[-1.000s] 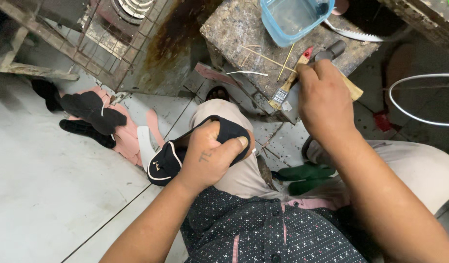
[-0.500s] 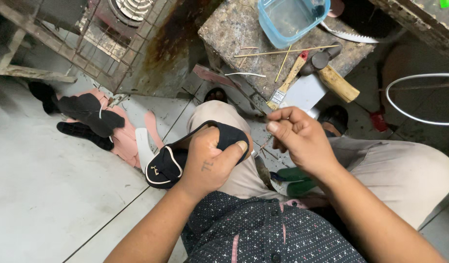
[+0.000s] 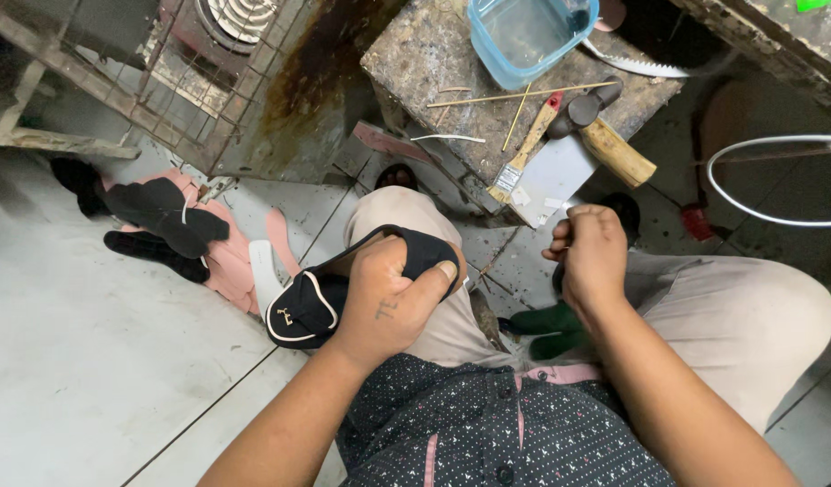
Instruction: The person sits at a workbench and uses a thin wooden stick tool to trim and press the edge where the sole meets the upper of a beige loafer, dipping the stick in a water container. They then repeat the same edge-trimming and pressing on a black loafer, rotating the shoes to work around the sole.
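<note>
**Black shoe gripped on the knee**

Lying far left on the pale floor are pink and black shoe pieces (image 3: 176, 230). Next, the left hand (image 3: 388, 298) has its fingers clamped over a black shoe (image 3: 312, 307) with white trim, pressed on the left knee. Right of it, the right hand (image 3: 591, 257) hovers between the knees, fingers curled together; whether they pinch anything small is hard to tell. Above, on the worn block (image 3: 415, 54), sit a brush (image 3: 523, 149), a hammer (image 3: 609, 135) and a blue tub (image 3: 528, 36).
</note>
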